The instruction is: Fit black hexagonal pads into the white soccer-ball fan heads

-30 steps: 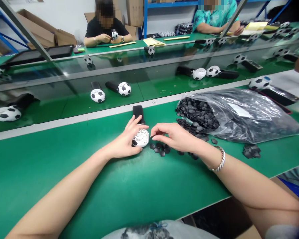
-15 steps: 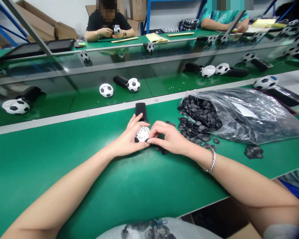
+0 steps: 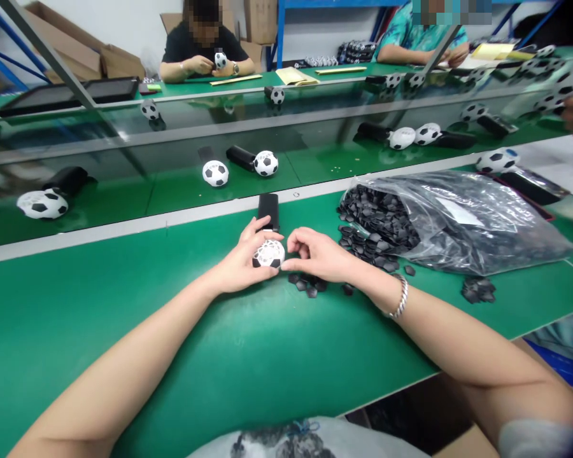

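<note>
My left hand is wrapped round a white football-shaped head with a lattice of hollow cells, fixed to a black handle that points away from me on the green table. My right hand is beside the ball on its right, fingertips pinched together against it; I cannot make out whether anything is in the pinch. A small heap of loose black patches lies just under my right hand.
A clear plastic bag spilling black patches lies at the right. Finished football pieces lie on the conveyor beyond a metal rail. Two people work at the far bench. A small pile of patches sits near the front right edge.
My right hand went from the loose patches to the ball and pressed on it, then drew back slightly to its right side. My left hand kept its hold on the ball.
</note>
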Action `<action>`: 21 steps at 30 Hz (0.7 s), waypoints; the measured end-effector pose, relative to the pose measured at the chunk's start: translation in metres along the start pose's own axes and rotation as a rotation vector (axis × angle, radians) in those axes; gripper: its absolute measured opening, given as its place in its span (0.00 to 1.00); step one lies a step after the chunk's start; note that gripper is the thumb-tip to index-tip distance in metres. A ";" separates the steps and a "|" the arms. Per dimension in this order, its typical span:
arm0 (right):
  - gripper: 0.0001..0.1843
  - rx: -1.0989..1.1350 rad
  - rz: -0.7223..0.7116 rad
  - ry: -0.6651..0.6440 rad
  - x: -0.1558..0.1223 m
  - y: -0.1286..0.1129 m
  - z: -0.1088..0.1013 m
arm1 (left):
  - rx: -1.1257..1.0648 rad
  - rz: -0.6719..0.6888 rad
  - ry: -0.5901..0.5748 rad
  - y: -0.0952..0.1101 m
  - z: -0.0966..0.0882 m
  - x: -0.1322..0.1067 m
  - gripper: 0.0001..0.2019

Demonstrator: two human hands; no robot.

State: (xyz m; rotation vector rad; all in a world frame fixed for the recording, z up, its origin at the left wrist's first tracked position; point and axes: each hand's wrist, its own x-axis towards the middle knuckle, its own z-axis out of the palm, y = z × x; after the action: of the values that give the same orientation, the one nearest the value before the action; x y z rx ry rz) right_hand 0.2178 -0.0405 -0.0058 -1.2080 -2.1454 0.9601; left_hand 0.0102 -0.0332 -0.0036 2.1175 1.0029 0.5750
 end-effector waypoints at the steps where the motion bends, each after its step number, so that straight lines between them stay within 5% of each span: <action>1: 0.14 -0.078 0.010 -0.043 -0.002 -0.001 -0.003 | -0.018 -0.016 -0.034 -0.001 -0.004 -0.001 0.26; 5: 0.07 -0.295 0.006 -0.189 -0.010 -0.009 -0.008 | -0.043 -0.112 -0.078 0.005 -0.011 -0.005 0.29; 9: 0.04 -0.265 -0.020 -0.236 -0.013 -0.014 -0.006 | -0.028 -0.220 0.054 0.010 -0.003 -0.005 0.28; 11: 0.05 -0.131 -0.030 -0.261 -0.014 -0.015 -0.006 | -0.021 -0.177 0.086 0.007 -0.003 -0.005 0.26; 15: 0.03 0.153 0.012 -0.220 -0.014 -0.014 -0.008 | -0.083 0.038 -0.120 -0.003 -0.015 -0.004 0.22; 21: 0.06 0.229 0.029 -0.078 -0.011 -0.008 -0.007 | -0.172 0.018 -0.155 -0.009 -0.020 -0.005 0.22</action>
State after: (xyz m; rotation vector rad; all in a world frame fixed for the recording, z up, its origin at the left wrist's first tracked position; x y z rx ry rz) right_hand 0.2234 -0.0508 0.0040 -1.1084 -2.0150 1.2463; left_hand -0.0095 -0.0250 0.0021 1.9878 0.8194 0.4804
